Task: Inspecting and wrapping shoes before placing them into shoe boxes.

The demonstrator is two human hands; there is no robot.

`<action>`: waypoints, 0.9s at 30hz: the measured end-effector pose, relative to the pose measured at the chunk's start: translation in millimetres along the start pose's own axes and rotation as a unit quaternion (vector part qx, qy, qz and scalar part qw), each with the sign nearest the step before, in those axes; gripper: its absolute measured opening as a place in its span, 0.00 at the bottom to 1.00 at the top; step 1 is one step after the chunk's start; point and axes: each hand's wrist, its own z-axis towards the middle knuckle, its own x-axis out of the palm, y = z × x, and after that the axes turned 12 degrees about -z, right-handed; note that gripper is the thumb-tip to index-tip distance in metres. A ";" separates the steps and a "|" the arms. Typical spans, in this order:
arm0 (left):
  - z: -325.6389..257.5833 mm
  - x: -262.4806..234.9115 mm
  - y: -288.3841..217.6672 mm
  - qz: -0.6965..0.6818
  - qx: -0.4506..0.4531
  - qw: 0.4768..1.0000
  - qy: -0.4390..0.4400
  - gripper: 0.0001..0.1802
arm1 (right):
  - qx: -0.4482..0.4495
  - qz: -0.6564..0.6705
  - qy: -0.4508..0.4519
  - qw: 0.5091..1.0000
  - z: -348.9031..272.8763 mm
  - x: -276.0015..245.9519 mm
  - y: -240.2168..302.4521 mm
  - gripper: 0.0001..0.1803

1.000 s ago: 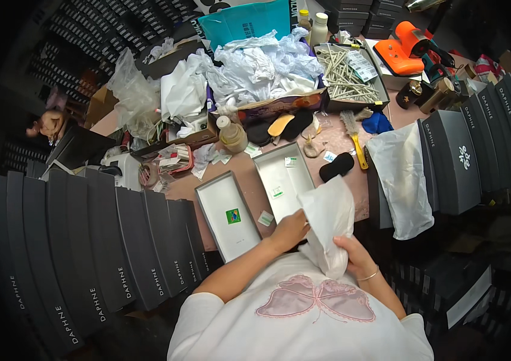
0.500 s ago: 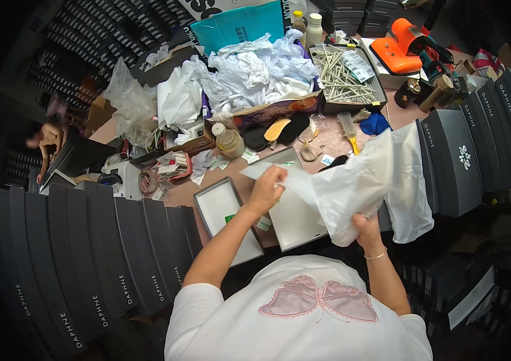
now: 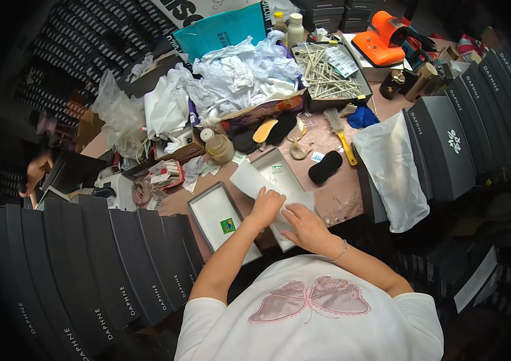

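A sheet of white wrapping paper [image 3: 249, 182] lies slantwise over a shallow grey-white box [image 3: 284, 165], with one corner past the box's left rim. My left hand [image 3: 266, 209] is on the paper, its fingers bent and closed on it. Beside it my right hand [image 3: 308, 229] rests on the paper's right part with fingers apart and stretched. What lies beneath the paper is hidden. To the left sits a second open shallow box [image 3: 210, 207], holding a small green card [image 3: 227, 225].
A translucent white bag [image 3: 392, 174] leans against dark shoeboxes [image 3: 445, 147] at right. More shoeboxes [image 3: 96, 259] stand in a row at left. Behind are a yellow-handled brush [image 3: 344, 142], a black oblong object [image 3: 326, 167], a bottle [image 3: 217, 146] and a box of crumpled paper [image 3: 267, 108].
Both hands have come down and together over the right-hand shallow box. The white paper, held up at the right before, now lies on that box. My right hand has loosened its grip.
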 end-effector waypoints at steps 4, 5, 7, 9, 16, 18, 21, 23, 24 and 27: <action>41.0 3.0 10.5 -0.081 -0.078 0.956 0.271 0.15 | 0.123 0.024 0.136 0.983 -18.2 68.3 -36.9 0.52; 39.6 7.9 15.2 -0.055 -0.004 0.973 0.224 0.19 | 0.092 -0.048 0.129 0.986 -26.5 82.7 -46.0 0.53; 46.0 -7.8 -16.8 0.027 -0.022 0.971 0.237 0.24 | 0.140 0.006 0.165 0.976 -24.3 58.9 -40.3 0.44; 52.9 -2.5 -5.8 0.039 -0.068 0.942 0.325 0.26 | 0.142 0.059 0.034 0.988 -44.3 14.2 -45.3 0.35; 59.3 -22.8 -63.4 -0.093 0.010 0.989 0.117 0.19 | 0.417 -0.359 -0.127 0.825 -201.1 -179.5 -112.2 0.33; 77.0 -4.9 -88.6 -0.223 0.037 0.968 0.105 0.15 | 0.411 -0.316 -0.129 0.845 -227.8 -159.3 -150.2 0.24; 101.8 34.6 -127.9 -0.413 -0.030 0.908 0.073 0.20 | 0.376 -0.209 -0.274 0.860 -208.0 -147.4 -171.6 0.15; 111.8 58.8 -150.1 -0.551 -0.172 0.814 0.060 0.26 | 0.386 -0.108 -0.252 0.881 -167.2 -176.8 -150.0 0.12; 122.0 64.5 -162.9 -0.631 -0.261 0.729 0.047 0.31 | 0.369 -0.074 -0.254 0.891 -145.3 -191.2 -135.2 0.12; 149.6 46.1 -200.1 -0.744 -0.427 0.509 0.069 0.38 | 0.216 -0.109 -0.250 0.938 -89.6 -220.6 -92.8 0.12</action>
